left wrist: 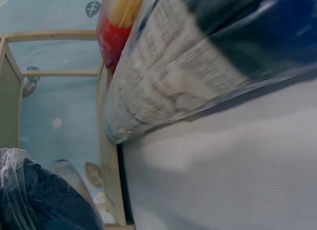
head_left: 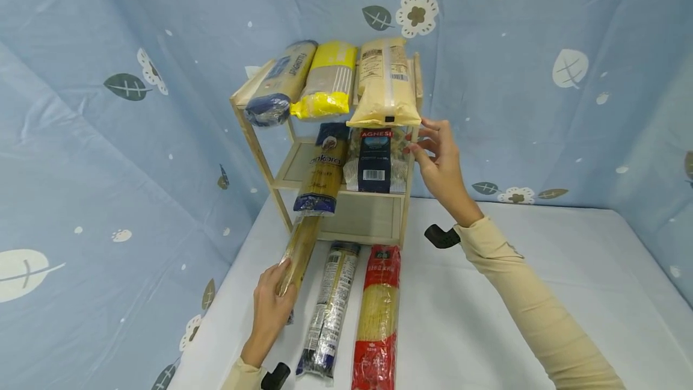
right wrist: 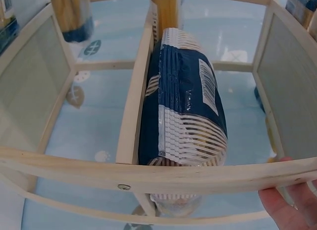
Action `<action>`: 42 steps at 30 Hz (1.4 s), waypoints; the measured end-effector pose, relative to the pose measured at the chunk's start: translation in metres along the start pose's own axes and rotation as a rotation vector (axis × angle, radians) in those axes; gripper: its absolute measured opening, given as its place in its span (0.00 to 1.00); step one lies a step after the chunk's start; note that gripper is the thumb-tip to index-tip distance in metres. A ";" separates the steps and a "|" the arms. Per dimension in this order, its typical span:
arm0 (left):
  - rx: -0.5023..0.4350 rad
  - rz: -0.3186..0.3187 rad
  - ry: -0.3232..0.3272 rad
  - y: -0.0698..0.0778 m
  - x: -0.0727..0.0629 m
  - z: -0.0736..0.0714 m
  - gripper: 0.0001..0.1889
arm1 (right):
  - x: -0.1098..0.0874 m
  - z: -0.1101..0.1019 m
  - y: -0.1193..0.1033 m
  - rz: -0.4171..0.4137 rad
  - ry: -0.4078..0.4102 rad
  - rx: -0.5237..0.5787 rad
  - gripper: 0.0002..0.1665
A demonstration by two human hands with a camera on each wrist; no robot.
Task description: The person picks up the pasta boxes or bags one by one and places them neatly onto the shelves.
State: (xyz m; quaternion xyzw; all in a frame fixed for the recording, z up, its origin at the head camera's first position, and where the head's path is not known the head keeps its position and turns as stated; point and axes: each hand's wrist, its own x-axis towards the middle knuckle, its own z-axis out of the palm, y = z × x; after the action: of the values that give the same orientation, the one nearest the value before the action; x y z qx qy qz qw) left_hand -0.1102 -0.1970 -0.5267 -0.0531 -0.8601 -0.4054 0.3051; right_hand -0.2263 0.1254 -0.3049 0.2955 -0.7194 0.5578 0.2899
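Note:
My left hand grips the lower part of a long clear pack of spaghetti, which slants up toward the wooden rack. Its upper end is hidden behind the Ankara pasta pack, which juts forward from the middle shelf. Beside that stands an Agnesi pasta pack, its dark blue and striped end plain in the right wrist view. My right hand holds the rack's right front post, thumb in front, and its fingers meet the wood. My left hand is outside the left wrist view.
On the top shelf lie a blue-ended spaghetti pack, a yellow pack and a cream pack. A printed pasta pack and a red noodle pack lie on the white table before the rack.

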 end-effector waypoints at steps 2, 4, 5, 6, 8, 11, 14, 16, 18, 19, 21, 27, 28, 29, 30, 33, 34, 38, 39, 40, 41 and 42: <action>-0.008 -0.003 0.001 -0.002 0.006 0.003 0.27 | -0.001 0.001 0.001 0.004 0.001 0.000 0.20; -0.014 -0.001 0.003 -0.004 0.013 0.007 0.27 | -0.001 0.001 0.005 0.006 0.004 0.003 0.20; -0.018 -0.001 0.002 -0.005 0.016 0.009 0.26 | -0.001 0.001 0.009 0.007 0.006 0.005 0.21; -0.021 0.001 -0.001 -0.005 0.020 0.011 0.26 | -0.001 0.001 0.013 0.009 0.007 0.004 0.21; -0.034 0.004 -0.012 -0.006 0.027 0.015 0.26 | -0.001 0.002 0.020 0.014 0.010 -0.002 0.20; -0.059 0.007 -0.035 -0.009 0.038 0.020 0.25 | -0.001 0.001 0.030 0.014 0.010 -0.002 0.20; -0.070 0.018 -0.047 -0.013 0.049 0.026 0.23 | -0.001 0.001 0.033 0.000 0.012 0.006 0.19; -0.072 0.024 -0.044 -0.016 0.055 0.031 0.21 | -0.001 0.000 0.035 -0.012 0.012 0.022 0.19; -0.066 0.033 -0.035 -0.019 0.061 0.036 0.20 | 0.000 0.000 0.034 -0.015 0.013 0.026 0.19; -0.066 0.035 -0.033 -0.020 0.064 0.039 0.20 | 0.000 0.000 0.034 -0.014 0.014 0.027 0.19; -0.066 0.037 -0.030 -0.021 0.069 0.043 0.20 | 0.000 0.001 0.032 -0.014 0.015 0.030 0.19; -0.063 0.041 -0.039 -0.020 0.080 0.052 0.22 | -0.001 0.003 0.010 -0.015 0.012 0.033 0.19; -0.057 0.045 -0.037 -0.021 0.081 0.054 0.22 | -0.001 0.003 0.007 -0.013 0.011 0.029 0.18; -0.055 0.047 -0.035 -0.022 0.083 0.056 0.22 | -0.001 0.004 0.004 -0.013 0.009 0.025 0.18; -0.056 0.049 -0.034 -0.023 0.085 0.058 0.22 | -0.001 0.004 0.005 -0.014 0.007 0.026 0.19; -0.066 0.056 -0.035 -0.028 0.090 0.066 0.20 | -0.002 0.004 0.008 -0.020 0.012 0.020 0.19; -0.071 0.059 -0.036 -0.031 0.092 0.069 0.19 | -0.002 0.004 0.012 -0.020 0.015 0.022 0.19; -0.069 0.067 -0.051 -0.041 0.098 0.079 0.17 | -0.001 0.003 0.027 -0.017 0.024 0.023 0.20; -0.060 0.072 -0.052 -0.044 0.099 0.081 0.17 | -0.001 0.003 0.030 -0.015 0.025 0.026 0.20; -0.054 0.073 -0.053 -0.046 0.100 0.084 0.16 | -0.001 0.003 0.031 -0.013 0.025 0.028 0.20; -0.044 0.079 -0.056 -0.049 0.101 0.086 0.16 | -0.001 0.003 0.032 -0.013 0.027 0.027 0.20; -0.036 0.086 -0.058 -0.051 0.102 0.087 0.16 | -0.001 0.003 0.033 -0.017 0.028 0.028 0.19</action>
State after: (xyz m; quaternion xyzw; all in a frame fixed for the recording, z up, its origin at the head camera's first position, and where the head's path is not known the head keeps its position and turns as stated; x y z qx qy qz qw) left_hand -0.2521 -0.1831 -0.5445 -0.1073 -0.8581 -0.4057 0.2959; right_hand -0.2505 0.1294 -0.3269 0.2976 -0.7050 0.5693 0.3005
